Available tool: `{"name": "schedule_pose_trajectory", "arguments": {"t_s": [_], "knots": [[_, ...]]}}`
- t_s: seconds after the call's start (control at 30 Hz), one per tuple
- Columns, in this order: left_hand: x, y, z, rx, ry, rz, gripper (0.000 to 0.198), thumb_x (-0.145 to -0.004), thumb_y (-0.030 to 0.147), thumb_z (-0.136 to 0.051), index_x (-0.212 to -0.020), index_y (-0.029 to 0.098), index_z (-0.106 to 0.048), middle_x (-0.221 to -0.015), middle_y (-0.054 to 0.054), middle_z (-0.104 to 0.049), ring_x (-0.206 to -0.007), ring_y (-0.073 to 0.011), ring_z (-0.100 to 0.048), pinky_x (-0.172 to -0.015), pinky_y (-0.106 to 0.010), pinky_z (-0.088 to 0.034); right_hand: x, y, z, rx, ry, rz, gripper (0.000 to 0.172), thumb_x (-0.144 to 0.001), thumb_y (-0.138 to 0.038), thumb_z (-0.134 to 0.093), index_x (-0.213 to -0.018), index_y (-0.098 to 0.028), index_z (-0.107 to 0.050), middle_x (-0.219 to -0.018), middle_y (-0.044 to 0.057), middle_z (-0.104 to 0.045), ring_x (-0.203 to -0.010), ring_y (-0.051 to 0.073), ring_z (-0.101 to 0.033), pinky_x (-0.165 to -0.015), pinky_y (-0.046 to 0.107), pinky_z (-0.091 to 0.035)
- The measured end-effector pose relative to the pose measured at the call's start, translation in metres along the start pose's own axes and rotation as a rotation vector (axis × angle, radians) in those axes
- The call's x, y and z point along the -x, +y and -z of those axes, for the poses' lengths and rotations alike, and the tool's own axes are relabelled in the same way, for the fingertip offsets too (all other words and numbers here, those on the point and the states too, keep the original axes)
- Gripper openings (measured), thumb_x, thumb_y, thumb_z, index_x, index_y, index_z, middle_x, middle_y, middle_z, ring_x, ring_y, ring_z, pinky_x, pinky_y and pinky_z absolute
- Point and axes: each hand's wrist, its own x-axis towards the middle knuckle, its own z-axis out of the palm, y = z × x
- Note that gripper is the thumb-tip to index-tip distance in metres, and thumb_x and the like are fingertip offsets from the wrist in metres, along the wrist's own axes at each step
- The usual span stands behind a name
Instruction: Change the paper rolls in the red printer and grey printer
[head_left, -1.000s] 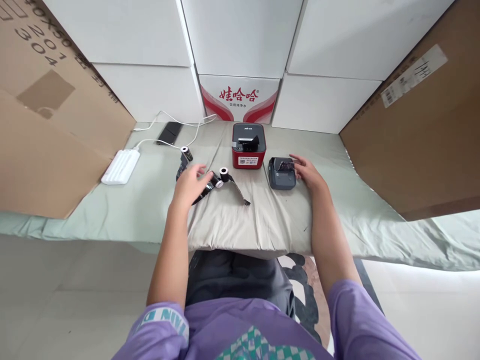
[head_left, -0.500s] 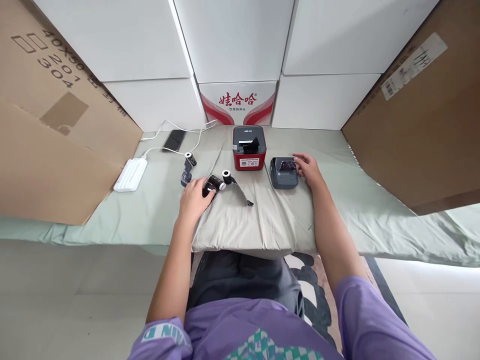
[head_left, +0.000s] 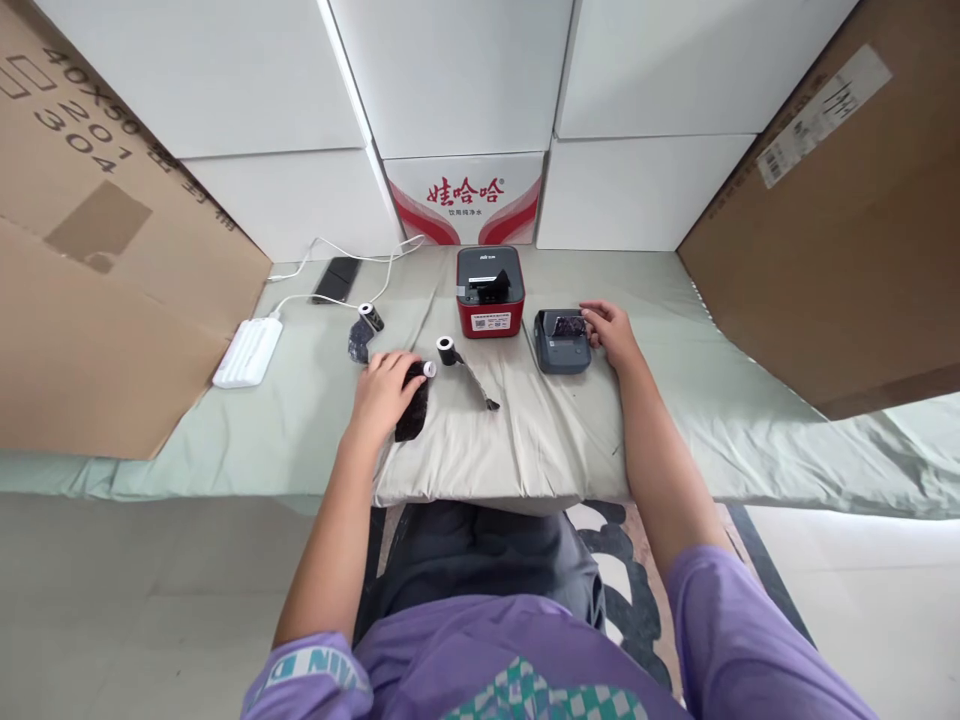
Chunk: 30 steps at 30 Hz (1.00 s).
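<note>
My left hand (head_left: 384, 395) curls over a roll of paper (head_left: 412, 400) printed black, its white end showing and a dark strip hanging toward the table's front. My right hand (head_left: 609, 330) grips the right edge of a small dark grey portable printer (head_left: 564, 352), from whose top a dark printed strip (head_left: 568, 326) sticks out. Between the hands stands another paper roll (head_left: 446, 350), with a narrow dark tail trailing to the right. Beyond my left hand is a further roll (head_left: 370, 317) with an unrolled dark strip. A red and black printer (head_left: 490, 295) sits behind, dark paper in its slot.
A white power strip (head_left: 247, 352) with a white cable lies at the left, near a black phone (head_left: 336, 280). Large cardboard boxes (head_left: 97, 300) (head_left: 825, 250) flank the cloth-covered table (head_left: 525, 440). White boxes (head_left: 645, 190) form a wall at the back.
The paper roll under my left hand has turned, and its dark strip now spreads out toward the front edge. My right hand stays at the portable printer. The view has shifted slightly.
</note>
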Motion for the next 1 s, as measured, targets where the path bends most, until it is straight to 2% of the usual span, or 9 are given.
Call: {"name": "schedule_pose_trajectory", "arguments": {"t_s": [0.17,0.27,0.37,0.5,0.63,0.73,0.8,0.9,1.0], "knots": [[0.008,0.002,-0.004,0.055,0.053,0.039,0.043,-0.098,0.031,-0.047,-0.139,0.024,-0.058,-0.145,-0.009,-0.059,-0.135,-0.03,-0.048,-0.116,-0.044,-0.04,-0.001,0.002,0.001,0.042,-0.011,-0.004,0.041,-0.076,-0.053,-0.072,-0.104,-0.024,-0.065,-0.061,-0.002,-0.053,-0.044,0.012,-0.041,-0.042,0.029,-0.031],[0.011,0.017,0.003,0.068,0.109,0.125,0.043,-0.099,0.031,-0.045,-0.139,0.025,-0.058,-0.144,-0.008,-0.06,-0.134,-0.0283,-0.053,-0.108,-0.039,-0.048,0.0,0.001,0.001,0.055,-0.016,-0.005,0.043,-0.076,-0.054,-0.072,-0.105,-0.024,-0.065,-0.059,-0.003,-0.053,-0.043,0.011,-0.041,-0.042,0.029,-0.031],[0.011,0.041,0.01,0.092,0.18,0.175,0.038,-0.1,0.032,-0.044,-0.133,0.027,-0.063,-0.137,-0.006,-0.066,-0.125,-0.0269,-0.062,-0.096,-0.037,-0.052,0.001,0.001,0.001,0.05,-0.013,0.003,0.041,-0.076,-0.053,-0.071,-0.104,-0.023,-0.065,-0.058,-0.003,-0.053,-0.043,0.011,-0.041,-0.043,0.029,-0.032],[-0.002,0.079,0.006,0.189,0.185,0.014,0.035,-0.1,0.031,-0.046,-0.129,0.026,-0.065,-0.128,-0.005,-0.071,-0.116,-0.0232,-0.067,-0.093,-0.033,-0.052,0.0,0.002,0.0,0.05,-0.016,0.014,0.043,-0.076,-0.054,-0.072,-0.104,-0.023,-0.065,-0.058,-0.003,-0.052,-0.042,0.011,-0.039,-0.043,0.029,-0.031],[-0.037,0.103,0.0,0.213,0.156,-0.126,0.038,-0.099,0.03,-0.049,-0.135,0.024,-0.062,-0.136,-0.006,-0.068,-0.126,-0.0241,-0.062,-0.1,-0.035,-0.05,0.001,0.001,0.0,0.064,-0.013,0.002,0.044,-0.075,-0.055,-0.072,-0.105,-0.024,-0.065,-0.061,-0.002,-0.053,-0.045,0.012,-0.041,-0.043,0.029,-0.032],[-0.069,0.101,0.004,0.138,0.196,-0.088,0.044,-0.098,0.028,-0.049,-0.14,0.021,-0.06,-0.144,-0.009,-0.063,-0.135,-0.0295,-0.053,-0.108,-0.043,-0.044,0.002,-0.001,0.0,0.067,-0.016,-0.009,0.043,-0.074,-0.054,-0.071,-0.104,-0.024,-0.065,-0.061,-0.002,-0.053,-0.044,0.012,-0.041,-0.044,0.029,-0.032],[-0.086,0.093,0.009,0.08,0.183,-0.034,0.047,-0.098,0.027,-0.047,-0.143,0.022,-0.058,-0.144,-0.011,-0.063,-0.136,-0.0332,-0.05,-0.107,-0.049,-0.043,0.001,-0.001,0.001,0.059,-0.021,-0.011,0.043,-0.074,-0.054,-0.071,-0.104,-0.024,-0.064,-0.06,-0.003,-0.053,-0.043,0.011,-0.04,-0.044,0.029,-0.032],[-0.1,0.085,0.016,0.021,0.112,-0.023,0.049,-0.098,0.024,-0.044,-0.145,0.023,-0.056,-0.129,-0.014,-0.07,-0.13,-0.0348,-0.053,-0.105,-0.051,-0.042,0.0,0.0,0.001,0.061,-0.034,-0.008,0.044,-0.074,-0.056,-0.071,-0.104,-0.024,-0.065,-0.061,-0.003,-0.053,-0.044,0.011,-0.041,-0.044,0.029,-0.032],[-0.102,0.084,0.017,-0.022,0.092,-0.018,0.047,-0.097,0.02,-0.041,-0.141,0.021,-0.059,-0.112,-0.016,-0.071,-0.124,-0.0346,-0.056,-0.106,-0.05,-0.039,-0.002,0.002,0.001,0.067,-0.025,-0.011,0.045,-0.074,-0.058,-0.072,-0.104,-0.024,-0.065,-0.062,-0.002,-0.053,-0.045,0.012,-0.041,-0.044,0.029,-0.031]]}}
